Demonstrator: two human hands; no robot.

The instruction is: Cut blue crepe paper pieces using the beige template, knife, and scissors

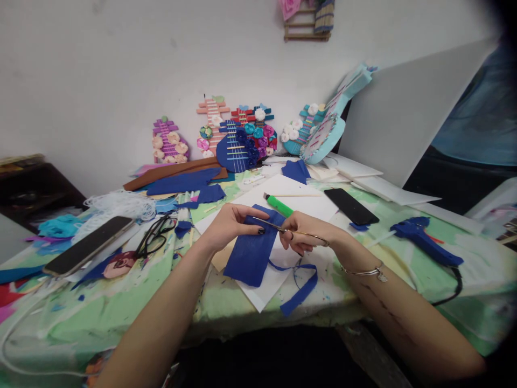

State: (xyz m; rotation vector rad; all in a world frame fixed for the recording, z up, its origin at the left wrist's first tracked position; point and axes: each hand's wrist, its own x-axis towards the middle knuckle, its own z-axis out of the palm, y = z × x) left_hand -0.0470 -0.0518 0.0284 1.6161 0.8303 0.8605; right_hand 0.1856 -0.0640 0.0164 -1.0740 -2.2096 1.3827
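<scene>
My left hand (238, 223) pinches the upper left part of a dark blue piece of crepe paper (250, 258). My right hand (302, 231) grips a pair of scissors (272, 223), whose blades point left across the blue paper, close to my left fingertips. From the paper's right side a narrow blue strip (302, 291) curls down over the table edge side. Under the blue paper lie white sheets (262, 299). Just beyond my right hand rests a green marker (278, 205), partly covered by the fingers.
Two phones, one left (91, 245) and one right (351, 206), lie on the table. A blue glue gun (426, 240) with its cord is at the right, black-framed glasses (155, 234) at the left. Decorated paper guitars (232, 148) stand against the wall.
</scene>
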